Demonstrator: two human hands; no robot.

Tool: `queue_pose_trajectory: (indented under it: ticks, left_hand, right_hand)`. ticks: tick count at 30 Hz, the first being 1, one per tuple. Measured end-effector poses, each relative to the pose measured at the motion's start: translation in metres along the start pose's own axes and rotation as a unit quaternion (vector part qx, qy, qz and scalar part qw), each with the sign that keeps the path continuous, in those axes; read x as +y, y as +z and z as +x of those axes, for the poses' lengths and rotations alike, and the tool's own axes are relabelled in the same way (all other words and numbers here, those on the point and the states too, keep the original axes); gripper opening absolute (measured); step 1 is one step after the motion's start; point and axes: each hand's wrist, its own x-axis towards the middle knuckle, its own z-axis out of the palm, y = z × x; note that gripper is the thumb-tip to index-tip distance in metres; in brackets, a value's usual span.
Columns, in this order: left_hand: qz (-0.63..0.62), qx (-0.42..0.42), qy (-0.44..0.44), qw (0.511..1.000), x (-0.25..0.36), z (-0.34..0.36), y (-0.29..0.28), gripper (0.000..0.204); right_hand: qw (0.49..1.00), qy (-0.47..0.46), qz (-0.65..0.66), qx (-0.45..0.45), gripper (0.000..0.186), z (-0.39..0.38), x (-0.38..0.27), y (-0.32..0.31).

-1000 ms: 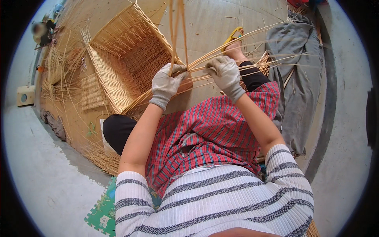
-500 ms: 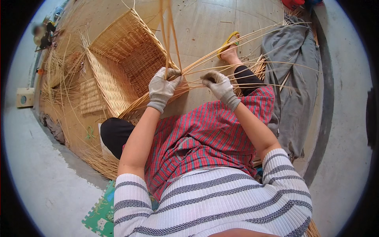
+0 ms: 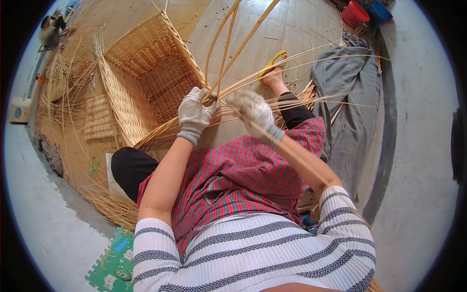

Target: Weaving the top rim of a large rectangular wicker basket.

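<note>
A rectangular woven wicker basket (image 3: 126, 97) lies left of centre, its open top showing. At its near right corner my gloved left hand (image 3: 194, 113) is closed on several pale reeds (image 3: 227, 61), some rising upward and others running out to the right. Just right of that corner, my gloved right hand (image 3: 251, 113) is smeared by motion among the long strands; whether its fingers hold any is unclear. My legs, in black and red plaid cloth, lie below and beside the work.
A flat woven panel (image 3: 98, 117) and loose reed piles (image 3: 58, 97) lie left. A grey cloth (image 3: 355, 102) covers reed bundles at right. Red (image 3: 355, 14) and blue (image 3: 377, 12) containers are at top right. A green foam mat (image 3: 107, 263) is at lower left.
The tall reeds have tilted toward the right. Both hands sit slightly lower and further left in view, as does the whole scene. My right hand has become blurred with quick movement.
</note>
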Motion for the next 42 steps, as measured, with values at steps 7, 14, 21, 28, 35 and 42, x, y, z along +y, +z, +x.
queue_pose_trajectory:
  ticks: [7,14,21,28,35,42]
  left_hand:
    - [0.034,0.009,0.000,0.999,-0.006,0.000,0.007,0.012]
    - [-0.015,0.039,-0.001,0.999,-0.008,0.004,0.019,0.022]
    - [0.129,0.057,0.030,0.990,0.021,-0.005,0.001,0.018]
    - [0.121,0.042,0.038,0.991,0.022,-0.006,-0.006,0.013]
    - [0.189,0.048,0.082,0.977,0.024,-0.005,-0.010,0.028]
    - [-0.107,-0.416,-0.142,0.892,-0.010,0.049,-0.086,0.064]
  right_hand:
    - [0.960,0.169,0.105,-0.199,0.021,0.064,0.054,0.012]
    - [0.914,0.181,0.110,-0.346,0.033,0.103,0.093,0.046]
    - [0.820,0.209,0.473,-0.246,0.036,0.112,0.043,-0.031]
    - [0.987,0.064,-0.043,-0.143,0.039,0.126,0.007,0.002]
    - [0.930,0.227,0.062,-0.282,0.024,0.079,0.053,0.018]
    - [0.896,0.187,-0.022,-0.403,0.046,0.096,0.047,0.035]
